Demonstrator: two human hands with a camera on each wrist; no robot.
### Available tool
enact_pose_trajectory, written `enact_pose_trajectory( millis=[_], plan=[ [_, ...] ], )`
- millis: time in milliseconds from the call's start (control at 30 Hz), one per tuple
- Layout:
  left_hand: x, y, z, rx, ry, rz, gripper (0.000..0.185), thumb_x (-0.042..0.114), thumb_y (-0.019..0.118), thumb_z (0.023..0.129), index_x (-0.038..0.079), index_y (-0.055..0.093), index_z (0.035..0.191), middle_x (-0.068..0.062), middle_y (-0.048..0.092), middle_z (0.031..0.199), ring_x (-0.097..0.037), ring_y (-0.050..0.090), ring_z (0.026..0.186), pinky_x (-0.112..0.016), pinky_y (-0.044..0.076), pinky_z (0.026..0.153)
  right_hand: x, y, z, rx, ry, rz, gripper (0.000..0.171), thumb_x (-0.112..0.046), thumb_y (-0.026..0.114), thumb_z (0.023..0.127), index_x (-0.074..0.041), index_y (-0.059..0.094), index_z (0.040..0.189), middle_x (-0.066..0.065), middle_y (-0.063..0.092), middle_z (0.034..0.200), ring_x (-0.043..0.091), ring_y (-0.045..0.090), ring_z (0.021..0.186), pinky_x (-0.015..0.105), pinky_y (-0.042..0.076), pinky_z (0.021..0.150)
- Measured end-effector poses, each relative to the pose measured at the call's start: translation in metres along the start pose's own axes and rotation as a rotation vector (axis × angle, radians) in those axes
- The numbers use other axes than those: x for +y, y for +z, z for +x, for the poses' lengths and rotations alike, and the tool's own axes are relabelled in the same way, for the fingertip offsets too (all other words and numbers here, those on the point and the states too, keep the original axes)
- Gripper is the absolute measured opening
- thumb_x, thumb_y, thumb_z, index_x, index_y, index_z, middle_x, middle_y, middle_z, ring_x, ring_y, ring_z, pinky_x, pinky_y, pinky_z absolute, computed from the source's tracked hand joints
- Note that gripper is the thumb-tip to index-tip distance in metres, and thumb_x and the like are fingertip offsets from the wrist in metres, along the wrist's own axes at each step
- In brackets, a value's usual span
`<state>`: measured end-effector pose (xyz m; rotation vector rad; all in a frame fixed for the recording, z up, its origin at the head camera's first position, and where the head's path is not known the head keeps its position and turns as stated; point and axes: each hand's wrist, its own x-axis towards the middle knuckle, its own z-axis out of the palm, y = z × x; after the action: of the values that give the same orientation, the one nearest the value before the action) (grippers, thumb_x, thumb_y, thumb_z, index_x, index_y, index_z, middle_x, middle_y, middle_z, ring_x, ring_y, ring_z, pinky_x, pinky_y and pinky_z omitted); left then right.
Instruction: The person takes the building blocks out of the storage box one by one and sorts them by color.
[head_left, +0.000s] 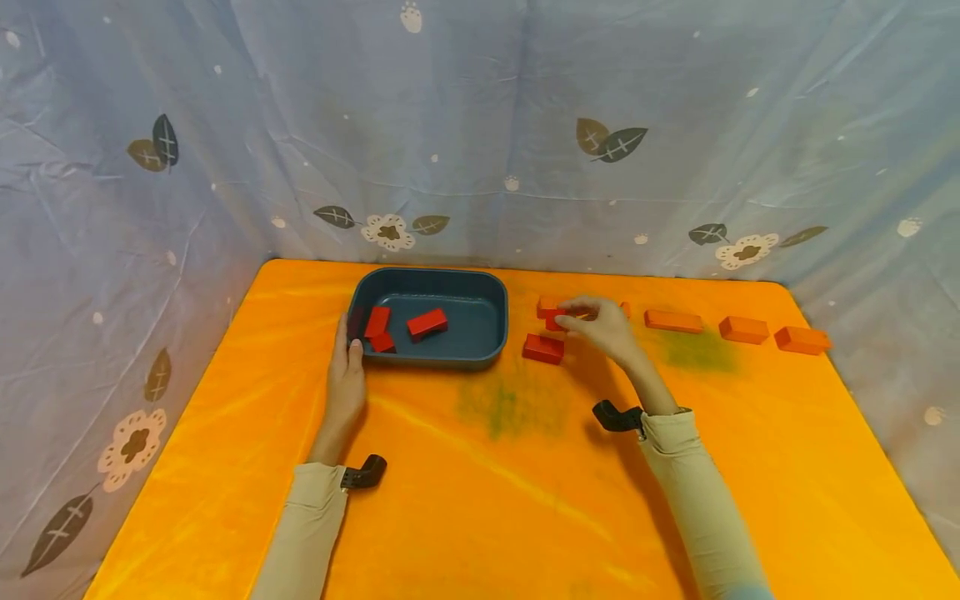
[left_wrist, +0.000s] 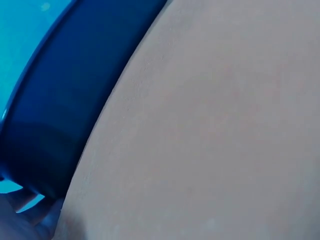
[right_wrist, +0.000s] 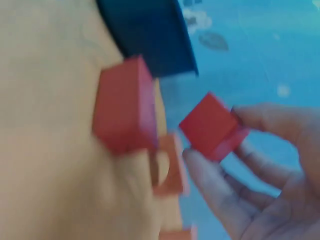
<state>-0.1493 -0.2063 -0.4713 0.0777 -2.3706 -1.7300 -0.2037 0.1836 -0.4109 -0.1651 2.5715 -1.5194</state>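
Nearest to me, my left hand (head_left: 347,377) lies flat on the orange table (head_left: 480,500), fingers straight and laid against the near-left outer wall of the dark blue tray (head_left: 431,357); it grips nothing, and I judge its job is simply to brace the tray, so I would keep that light pressure steady. A little farther out, my right hand (head_left: 600,327) has a red block (right_wrist: 212,127) pinched between thumb and fingertips, lifted clear of the table; the right wrist view shows the pinch taken on opposite faces, which looks secure though the picture is blurred. Another red block (head_left: 543,347) lies on the table just beside that hand, toward the tray, with an orange block (head_left: 547,305) behind it. To do this step well I would carry the held block up and over the tray's right rim, not drag it past the loose block, and let go low over bare floor. Three red blocks (head_left: 426,323) already lie in the tray. Farther right, three orange blocks (head_left: 742,329) sit in a row, well apart from both hands.
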Motion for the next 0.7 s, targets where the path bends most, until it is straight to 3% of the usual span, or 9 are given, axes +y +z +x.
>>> enact_pose_trajectory(
  millis=[167, 333, 433, 567, 700],
  plan=[
    [-0.004, -0.004, -0.001, 0.027, 0.020, -0.001, 0.054, 0.015, 0.030, 0.108, 0.009, 0.012, 0.158, -0.009, 0.012, 0.164, -0.023, 0.011, 0.149, -0.042, 0.009, 0.121, 0.024, -0.014, -0.011, 0.044, 0.132, -0.022, 0.041, -0.022, 0.064, 0.096, 0.007, 0.062, 0.124, 0.028, 0.063, 0.119, 0.034, 0.070, 0.088, 0.040, 0.057, 0.083],
    [0.021, -0.006, -0.010, -0.009, -0.002, -0.004, 0.054, 0.010, 0.028, 0.108, 0.004, 0.008, 0.157, -0.015, 0.009, 0.163, -0.027, 0.009, 0.149, -0.043, 0.009, 0.121, 0.043, -0.019, -0.017, 0.011, 0.204, 0.009, 0.042, -0.021, 0.063, 0.097, 0.011, 0.060, 0.124, 0.026, 0.068, 0.109, 0.021, 0.071, 0.078, 0.030, 0.058, 0.076],
    [0.035, -0.004, -0.015, -0.022, -0.009, 0.003, 0.054, 0.010, 0.028, 0.107, 0.001, 0.009, 0.157, -0.018, 0.009, 0.163, -0.029, 0.009, 0.149, -0.044, 0.010, 0.121, 0.048, -0.020, -0.020, 0.039, 0.217, 0.030, 0.043, -0.021, 0.065, 0.095, 0.012, 0.060, 0.121, 0.021, 0.070, 0.096, 0.017, 0.070, 0.070, 0.028, 0.058, 0.070],
    [0.036, -0.001, -0.014, -0.028, -0.004, -0.002, 0.054, 0.011, 0.029, 0.107, 0.002, 0.010, 0.157, -0.017, 0.009, 0.163, -0.028, 0.010, 0.149, -0.043, 0.010, 0.121, 0.046, -0.024, -0.024, 0.136, 0.204, -0.051, 0.036, -0.023, 0.071, 0.091, 0.009, 0.067, 0.108, 0.016, 0.071, 0.079, 0.022, 0.068, 0.063, 0.029, 0.058, 0.061],
    [0.036, 0.000, -0.012, -0.031, -0.004, -0.009, 0.054, 0.010, 0.029, 0.107, 0.001, 0.009, 0.157, -0.017, 0.009, 0.163, -0.028, 0.009, 0.149, -0.043, 0.009, 0.121, 0.046, -0.028, -0.026, 0.173, 0.190, -0.133, 0.034, -0.025, 0.073, 0.090, 0.006, 0.071, 0.104, 0.018, 0.073, 0.083, 0.025, 0.070, 0.067, 0.031, 0.059, 0.062]
  ],
)
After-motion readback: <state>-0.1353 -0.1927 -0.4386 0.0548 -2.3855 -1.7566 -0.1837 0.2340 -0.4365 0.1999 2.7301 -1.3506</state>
